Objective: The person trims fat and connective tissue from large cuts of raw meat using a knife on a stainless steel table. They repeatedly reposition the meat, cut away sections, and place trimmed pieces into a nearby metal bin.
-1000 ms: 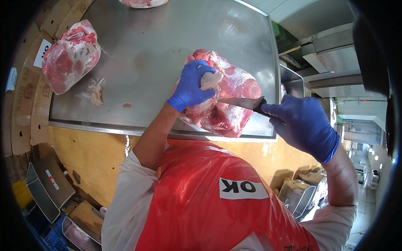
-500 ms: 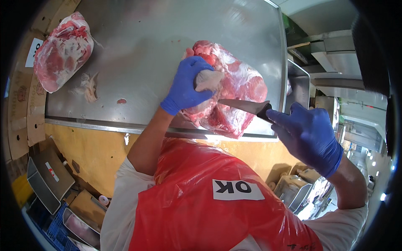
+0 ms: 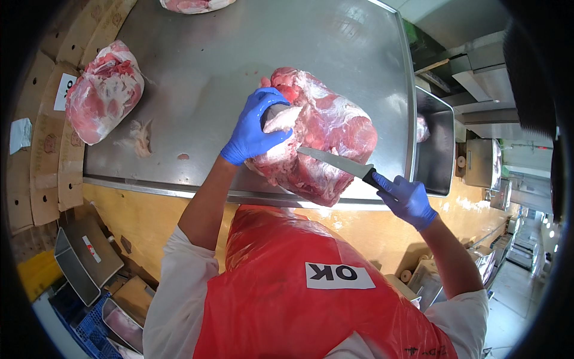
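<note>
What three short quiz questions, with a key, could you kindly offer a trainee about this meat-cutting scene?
1. What does the right grip hold?
2. True or false: the left grip is on the large raw meat cut lying on the metal tabletop.
3. What colour is the apron: (a) green, (b) red, (c) blue?

Key: 1. A black-handled knife. 2. True. 3. (b).
</note>
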Motion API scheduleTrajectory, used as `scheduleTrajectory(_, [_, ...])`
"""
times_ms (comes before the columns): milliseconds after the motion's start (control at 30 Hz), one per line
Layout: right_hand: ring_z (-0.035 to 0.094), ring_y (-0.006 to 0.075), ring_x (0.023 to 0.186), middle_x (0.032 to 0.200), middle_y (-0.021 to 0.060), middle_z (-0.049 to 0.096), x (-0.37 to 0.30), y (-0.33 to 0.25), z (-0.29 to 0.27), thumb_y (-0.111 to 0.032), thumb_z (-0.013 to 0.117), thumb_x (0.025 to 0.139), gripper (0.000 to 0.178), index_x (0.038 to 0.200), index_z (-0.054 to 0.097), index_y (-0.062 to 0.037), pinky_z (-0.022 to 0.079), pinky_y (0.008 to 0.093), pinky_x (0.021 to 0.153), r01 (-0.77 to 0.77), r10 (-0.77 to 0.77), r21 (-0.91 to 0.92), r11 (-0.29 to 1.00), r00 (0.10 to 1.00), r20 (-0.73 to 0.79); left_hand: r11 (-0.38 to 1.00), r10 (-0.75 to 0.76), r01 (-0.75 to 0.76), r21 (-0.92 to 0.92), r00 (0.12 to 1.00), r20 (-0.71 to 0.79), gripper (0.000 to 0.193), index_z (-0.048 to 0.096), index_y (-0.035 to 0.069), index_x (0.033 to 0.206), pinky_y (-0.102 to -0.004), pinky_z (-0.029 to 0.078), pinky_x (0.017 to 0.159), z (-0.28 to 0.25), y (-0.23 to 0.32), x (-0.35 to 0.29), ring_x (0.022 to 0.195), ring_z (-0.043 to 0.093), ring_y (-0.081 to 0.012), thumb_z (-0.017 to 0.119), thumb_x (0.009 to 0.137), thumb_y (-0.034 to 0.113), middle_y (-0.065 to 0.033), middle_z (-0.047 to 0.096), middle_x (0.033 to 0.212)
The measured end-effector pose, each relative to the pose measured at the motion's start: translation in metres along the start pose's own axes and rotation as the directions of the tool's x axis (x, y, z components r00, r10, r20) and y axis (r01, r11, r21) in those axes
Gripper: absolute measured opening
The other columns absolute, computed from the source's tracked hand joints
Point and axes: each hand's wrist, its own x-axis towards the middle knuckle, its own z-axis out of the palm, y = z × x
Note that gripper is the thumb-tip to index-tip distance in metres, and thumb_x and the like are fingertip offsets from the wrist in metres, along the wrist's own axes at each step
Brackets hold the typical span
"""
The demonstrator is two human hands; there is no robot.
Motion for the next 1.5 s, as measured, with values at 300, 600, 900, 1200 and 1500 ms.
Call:
scheduleTrajectory(300, [0.067,0.0282,0.057,0.078,0.0103,0.066,0.022,-0.098,-0.090,-0.028,0.071,0.099,0.058,0.155,0.055,-0.0300,0.053,0.0404,0.052,-0.076,0.139,-0.318,0.945,0.974,0.180,1.000,0.025,-0.025,-0.004,1.000,0.007,0.055,0.065,0.005,0.126,-0.0420,0.044,0.114,0.007,-0.008,-0.001,0.129,0.055,-0.0293,0.087,0.077,0.018,-0.0108,0.057,0.131])
scheduleTrajectory(600, [0.064,0.0275,0.054,0.073,0.0095,0.063,0.042,-0.087,-0.084,-0.029,0.067,0.102,0.058,0.157,0.052,-0.0348,0.051,0.0425,0.048,0.000,0.120,-0.436,0.900,0.961,0.249,1.000,0.027,-0.026,0.014,0.999,-0.047,0.056,0.065,0.005,0.126,-0.0417,0.043,0.115,0.020,-0.002,-0.008,0.128,0.055,-0.0288,0.086,0.076,0.018,-0.0101,0.058,0.130])
scheduleTrajectory(900, [0.062,0.0310,0.055,0.069,0.0091,0.062,-0.025,-0.031,0.037,-0.022,0.081,0.093,0.053,0.144,0.069,-0.0271,0.050,0.0442,0.053,-0.152,0.149,-0.008,0.988,0.978,-0.144,0.996,-0.021,0.016,-0.082,0.998,-0.057,0.053,0.068,0.008,0.121,-0.0434,0.045,0.113,0.023,-0.012,-0.001,0.126,0.056,-0.0309,0.089,0.073,0.017,-0.0098,0.059,0.128])
scheduleTrajectory(1200, [0.066,0.0289,0.058,0.073,0.0079,0.065,0.007,-0.079,-0.063,-0.035,0.074,0.097,0.045,0.142,0.069,-0.0353,0.052,0.0440,0.054,-0.134,0.154,-0.344,0.929,0.988,0.031,0.999,0.004,-0.007,-0.050,0.999,-0.052,0.052,0.068,0.010,0.120,-0.0440,0.047,0.111,0.029,-0.014,-0.003,0.126,0.056,-0.0317,0.091,0.073,0.017,-0.0103,0.060,0.127])
scheduleTrajectory(1500, [0.071,0.0271,0.063,0.065,0.0073,0.069,0.131,-0.146,-0.142,-0.033,0.076,0.094,0.018,0.097,0.082,-0.0162,0.053,0.0414,0.061,0.294,-0.074,-0.584,0.756,0.926,0.371,0.996,0.052,-0.053,-0.076,0.998,-0.021,0.055,0.064,0.010,0.124,-0.0427,0.044,0.112,0.033,-0.020,-0.003,0.125,0.057,-0.0289,0.091,0.077,0.013,-0.0094,0.059,0.128])
